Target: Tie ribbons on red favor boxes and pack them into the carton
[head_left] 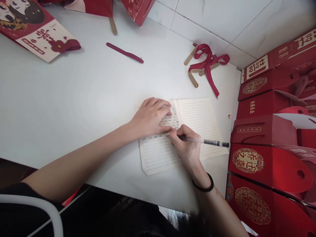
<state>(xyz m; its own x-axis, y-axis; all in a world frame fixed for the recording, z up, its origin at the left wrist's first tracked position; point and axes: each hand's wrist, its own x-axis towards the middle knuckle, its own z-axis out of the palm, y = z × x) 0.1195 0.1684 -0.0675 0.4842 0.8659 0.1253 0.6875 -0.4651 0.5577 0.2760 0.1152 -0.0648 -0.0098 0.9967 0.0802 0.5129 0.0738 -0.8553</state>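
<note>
An open lined notebook point(160, 154) lies on the white table, with rows of handwritten marks on its left page and a right page of bare lines. My left hand point(154, 117) rests flat on the left page, fingers bent slightly and apart, covering part of the writing. In my right hand point(189, 146) is a clear pen point(214, 143) with a black end. Its tip points at the left page, close to my left thumb; the fingers hide the exact contact. A black band circles my right wrist.
Red gift boxes point(254, 161) with gold lettering line the right side. Dark red ribbons point(207, 62) with tan strips lie at the back right, and a dark red strap point(124, 52) farther left. A printed red-and-white bag point(46, 42) sits at upper left. A tiled wall point(209, 19) stands behind.
</note>
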